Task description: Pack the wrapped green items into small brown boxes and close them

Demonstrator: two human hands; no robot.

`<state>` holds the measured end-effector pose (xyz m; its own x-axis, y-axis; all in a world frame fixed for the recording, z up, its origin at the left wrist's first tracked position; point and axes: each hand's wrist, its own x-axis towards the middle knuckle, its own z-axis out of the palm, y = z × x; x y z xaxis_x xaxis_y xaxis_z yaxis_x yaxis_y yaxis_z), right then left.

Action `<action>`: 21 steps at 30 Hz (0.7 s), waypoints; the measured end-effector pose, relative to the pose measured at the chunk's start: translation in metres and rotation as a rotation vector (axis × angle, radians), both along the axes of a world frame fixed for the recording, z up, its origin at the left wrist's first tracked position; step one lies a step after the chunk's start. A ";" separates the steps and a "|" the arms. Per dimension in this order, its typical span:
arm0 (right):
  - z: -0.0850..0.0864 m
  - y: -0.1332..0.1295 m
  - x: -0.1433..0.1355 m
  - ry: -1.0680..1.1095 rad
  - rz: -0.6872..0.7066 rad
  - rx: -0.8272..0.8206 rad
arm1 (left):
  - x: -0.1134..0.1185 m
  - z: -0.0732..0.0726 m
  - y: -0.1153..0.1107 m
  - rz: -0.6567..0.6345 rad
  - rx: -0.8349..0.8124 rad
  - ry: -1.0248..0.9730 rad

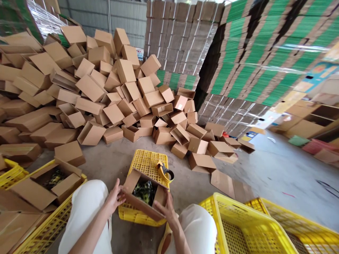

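An open cardboard box (140, 203) holding dark plastic-wrapped items with yellow-green spots (145, 192) sits tilted on an upturned yellow crate (148, 163). My left hand (116, 197) is at the box's left end, fingers spread and touching its edge. At the right end, my right hand (166, 208) has its fingers over the near flap and the thumb side by the far edge, gripping the box. A yellow and black tape dispenser (164, 172) lies on the crate just behind the box.
Left, a yellow crate (39, 231) bears another open box (39, 194) with similar contents. Yellow crates (243, 220) stand at the right. A large heap of cardboard boxes (90, 88) lies ahead, with strapped cardboard stacks (238, 60) behind. A flattened cardboard piece (231, 185) is on the floor.
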<state>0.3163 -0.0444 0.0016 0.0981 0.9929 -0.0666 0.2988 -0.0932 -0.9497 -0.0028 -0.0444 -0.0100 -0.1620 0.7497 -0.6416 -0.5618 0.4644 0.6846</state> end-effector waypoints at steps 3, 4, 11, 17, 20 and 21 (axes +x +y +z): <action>-0.018 0.002 -0.005 -0.314 0.033 0.128 | -0.008 -0.003 0.000 -0.070 -0.035 0.025; -0.023 0.003 -0.006 -0.379 0.040 0.137 | -0.011 -0.004 -0.001 -0.107 -0.028 0.034; -0.034 0.003 -0.010 -0.452 0.063 0.182 | -0.022 -0.002 -0.011 -0.358 0.184 0.162; -0.015 -0.001 0.006 -0.200 0.106 0.167 | -0.021 0.009 0.001 -0.472 0.189 0.334; -0.010 -0.002 0.029 -0.106 0.047 0.143 | -0.015 0.014 0.013 -0.600 0.221 0.609; -0.011 -0.003 0.037 -0.118 -0.001 0.145 | -0.011 0.017 0.017 -0.639 0.224 0.725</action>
<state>0.3530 -0.0473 -0.0092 0.0977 0.9912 0.0890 0.4087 0.0416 -0.9117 -0.0138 -0.0273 0.0068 0.0174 0.9248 -0.3802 0.3386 0.3523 0.8725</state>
